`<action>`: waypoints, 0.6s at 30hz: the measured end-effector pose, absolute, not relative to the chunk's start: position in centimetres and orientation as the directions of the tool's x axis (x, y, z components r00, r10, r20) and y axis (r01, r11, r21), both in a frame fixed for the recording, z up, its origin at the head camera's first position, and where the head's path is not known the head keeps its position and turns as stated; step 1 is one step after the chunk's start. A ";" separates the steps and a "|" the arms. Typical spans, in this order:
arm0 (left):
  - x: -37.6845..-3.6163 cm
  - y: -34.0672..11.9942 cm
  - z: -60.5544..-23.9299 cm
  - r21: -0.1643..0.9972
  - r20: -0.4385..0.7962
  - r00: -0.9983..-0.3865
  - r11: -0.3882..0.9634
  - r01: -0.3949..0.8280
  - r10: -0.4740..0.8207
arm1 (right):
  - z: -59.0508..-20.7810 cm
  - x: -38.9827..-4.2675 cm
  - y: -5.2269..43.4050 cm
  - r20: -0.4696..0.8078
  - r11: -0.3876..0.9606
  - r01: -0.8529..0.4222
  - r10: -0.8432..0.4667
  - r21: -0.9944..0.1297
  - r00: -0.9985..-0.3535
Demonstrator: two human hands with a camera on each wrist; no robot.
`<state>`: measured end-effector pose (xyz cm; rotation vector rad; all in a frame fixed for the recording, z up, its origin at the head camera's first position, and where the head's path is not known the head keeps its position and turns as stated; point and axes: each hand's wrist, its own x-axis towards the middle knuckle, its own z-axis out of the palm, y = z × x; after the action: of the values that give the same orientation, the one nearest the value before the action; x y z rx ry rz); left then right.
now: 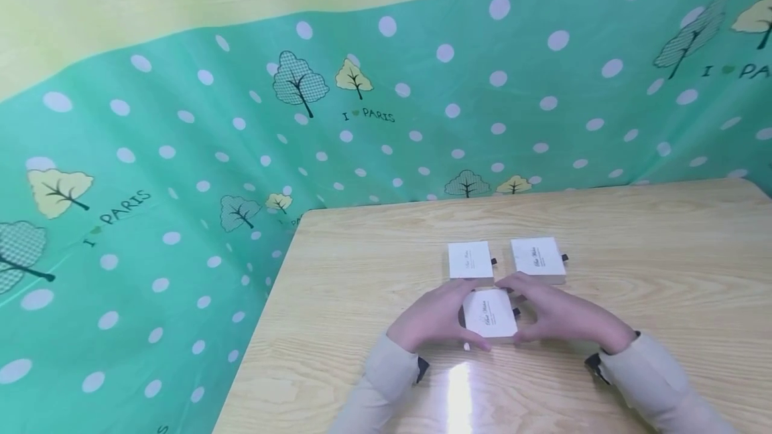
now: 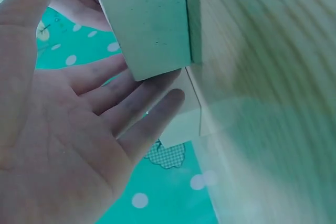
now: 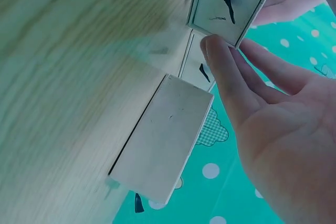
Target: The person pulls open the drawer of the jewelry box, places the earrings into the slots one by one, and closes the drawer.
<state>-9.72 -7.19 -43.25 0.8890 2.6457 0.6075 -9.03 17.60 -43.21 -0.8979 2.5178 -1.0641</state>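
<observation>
On the pale wooden table three small white boxes form a triangle; the nearest box sits at the 6 o'clock point of the group, close to the table's near edge, and both hands flank it. The left hand lies at the box's 9 o'clock side; its fingers are straight and loosely spread, their tips against the box's side wall, the palm open and curled round nothing. The right hand is at the 3 o'clock side; its fingers are likewise extended and rest against the box's edge where a small dark pull tab sticks out; from the head view its index finger arches over the box's far corner at about 1 o'clock. Whether either hand presses or merely touches cannot be told.

The second box lies at 11 o'clock from the nearest one, just beyond the fingertips; the third box lies at 1 o'clock, beside the second but apart from it; each shows a dark tab on its right side. Behind the table hangs a green polka-dot cloth printed with trees and the words "I love Paris"; cream sleeves cover both forearms.
</observation>
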 end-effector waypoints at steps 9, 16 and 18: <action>-9.8 -6.8 -44.1 0.487 -0.105 -0.766 0.705 0.516 0.634 | -43.4 -9.2 17.9 0.027 0.519 -0.464 -0.645 -0.718 -0.764; -9.5 -7.1 -44.1 0.498 -0.107 -0.776 0.709 0.499 0.621 | -44.0 -9.1 17.7 0.034 0.501 -0.452 -0.641 -0.738 -0.767; -9.6 -7.2 -43.9 0.499 -0.098 -0.764 0.695 0.517 0.638 | -44.1 -9.1 17.7 0.035 0.507 -0.452 -0.636 -0.734 -0.771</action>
<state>-9.57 -7.25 -43.87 0.9200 2.6430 0.6600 -9.07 17.67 -44.09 -0.9242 2.5114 -1.1177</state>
